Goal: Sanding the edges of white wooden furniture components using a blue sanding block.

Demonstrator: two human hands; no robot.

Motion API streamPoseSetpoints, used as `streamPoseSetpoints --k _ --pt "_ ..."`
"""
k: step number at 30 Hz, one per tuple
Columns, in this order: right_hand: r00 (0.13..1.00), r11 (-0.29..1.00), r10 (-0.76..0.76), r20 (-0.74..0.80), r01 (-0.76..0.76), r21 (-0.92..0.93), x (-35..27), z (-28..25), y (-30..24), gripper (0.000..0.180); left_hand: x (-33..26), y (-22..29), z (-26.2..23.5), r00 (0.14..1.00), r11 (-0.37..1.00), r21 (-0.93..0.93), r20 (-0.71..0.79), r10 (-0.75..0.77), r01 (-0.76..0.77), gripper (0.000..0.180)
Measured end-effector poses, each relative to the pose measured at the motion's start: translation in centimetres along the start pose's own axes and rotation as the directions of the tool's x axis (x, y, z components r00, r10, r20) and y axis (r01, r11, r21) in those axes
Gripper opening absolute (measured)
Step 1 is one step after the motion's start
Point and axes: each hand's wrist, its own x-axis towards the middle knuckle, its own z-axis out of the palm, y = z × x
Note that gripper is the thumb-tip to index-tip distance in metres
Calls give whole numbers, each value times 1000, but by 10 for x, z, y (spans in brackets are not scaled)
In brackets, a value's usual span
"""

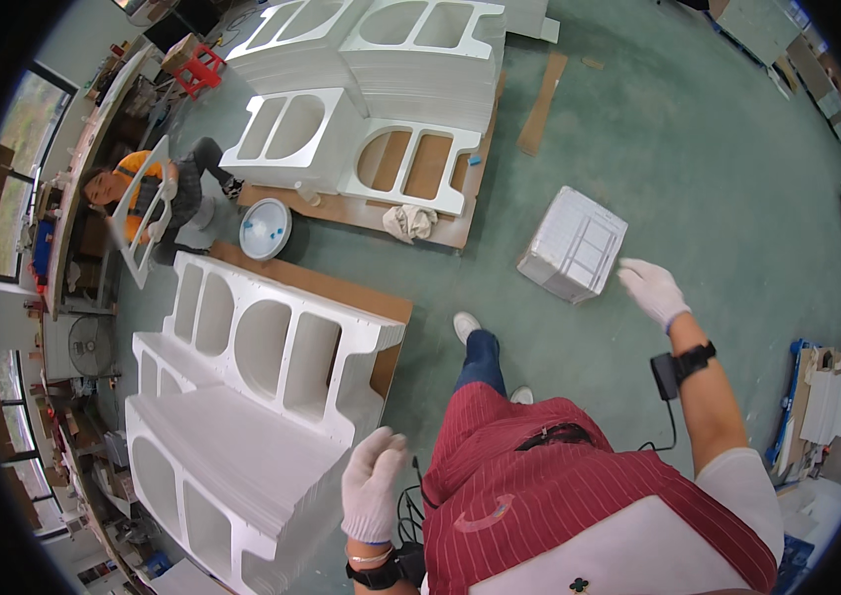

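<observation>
Carton (573,244) sits on the green floor (728,248), clear of the near right corner of the upper cardboard base (346,212). Right hand (651,291) is just beside the carton's right side, fingers loosely extended; contact not obvious, looks like a small gap. Left hand (374,484) is at the right edge of the lower panel stacks (262,342), fingers slightly bent, nothing visible in them; can't confirm whether they touch the stack. Risks, my read: carton is low and near the front shoe (466,326), so a careless step could kick it or cause a trip; the loose cable (676,424) off the right wrist band (692,363) could snag on a corner; a left-arm bump could shift the top panels if they're just stacked loose; gloves could slip on smooth carton faces. Count: 1 carton, 2 gloved hands, at least 4 upper panel stacks (418,25), at least 2 lower; panels per stack unreadable. Also 1 cloth (410,223) at the upper base's near right corner, 1 white bucket (282,248), 1 red stool (200,69), 1 co-worker (139,178) holding 1 panel frame (127,258).
</observation>
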Motion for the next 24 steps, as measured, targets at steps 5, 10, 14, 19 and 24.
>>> streamPoseSetpoints --k 5,10,14,19,24 --pt "986 986 -162 28 164 -42 144 37 -52 44 118 43 41 995 997 37 -64 -72 74 34" --pt "976 993 46 214 -67 93 247 70 -43 36 253 73 91 973 950 254 96 -210 180 26" --pt "908 879 245 339 -356 317 333 90 -36 33 324 65 116 787 833 155 276 -553 531 26" --pt "787 815 408 463 -542 204 476 173 5 34 410 -38 140 579 383 -437 660 -479 814 33" --pt "832 913 323 452 -399 82 644 268 1 35 462 -134 180 435 15 -461 824 -364 887 49"
